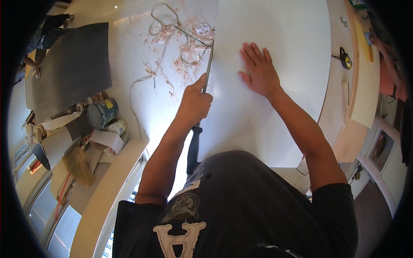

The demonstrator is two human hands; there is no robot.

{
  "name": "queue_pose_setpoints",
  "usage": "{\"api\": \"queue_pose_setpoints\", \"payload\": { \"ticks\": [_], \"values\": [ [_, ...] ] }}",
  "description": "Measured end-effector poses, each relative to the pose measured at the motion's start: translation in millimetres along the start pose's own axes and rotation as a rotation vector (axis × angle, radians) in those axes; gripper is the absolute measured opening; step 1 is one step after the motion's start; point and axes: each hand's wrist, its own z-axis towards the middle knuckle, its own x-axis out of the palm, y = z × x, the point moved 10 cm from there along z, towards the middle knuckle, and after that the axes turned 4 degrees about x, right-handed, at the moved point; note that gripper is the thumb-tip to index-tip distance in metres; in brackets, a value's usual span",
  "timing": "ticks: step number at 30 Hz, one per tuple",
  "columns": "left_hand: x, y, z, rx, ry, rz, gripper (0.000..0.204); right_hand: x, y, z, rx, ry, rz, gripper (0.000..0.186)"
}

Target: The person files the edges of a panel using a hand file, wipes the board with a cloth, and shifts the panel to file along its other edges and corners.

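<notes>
Grip, head view: left hand [194,103] clenched on a long, narrow grey strip [209,64] pointing to 12 o'clock, at the left edge of a broad, smooth white panel [258,124].
Right hand [260,72]: toward 1 o'clock, palm down on panel, fingers spread, loose.
Slender black piece [193,148]: 6 o'clock of left hand; cannot tell whether joined to strip.
Curled pinkish-brown shavings [180,64]: 11 o'clock, scattered left of panel.
Black-and-yellow tape measure [345,59]: 2 o'clock, past panel's right edge.
Dark blue-green cylindrical bucket [100,115]: 9 o'clock.
</notes>
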Motion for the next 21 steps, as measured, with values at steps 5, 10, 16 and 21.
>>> {"api": "queue_pose_setpoints", "payload": {
  "ticks": [5, 10, 16, 21],
  "values": [
    [1, 25, 33, -0.064, 0.040, 0.035, 0.072, 0, 10, 8, -0.014, -0.014, 0.010, 0.065],
    [0, 11, -6, -0.023, 0.008, 0.026, 0.071, 2, 4, 3, -0.004, 0.001, -0.003, 0.065],
    [2, 46, 21, -0.161, 0.024, 0.117, 0.071, 2, 12, 5, 0.010, 0.003, 0.024, 0.066],
    [1, 27, -13, -0.063, 0.029, -0.001, 0.072, 5, -1, 2, 0.011, 0.013, -0.039, 0.066]
  ]
}}
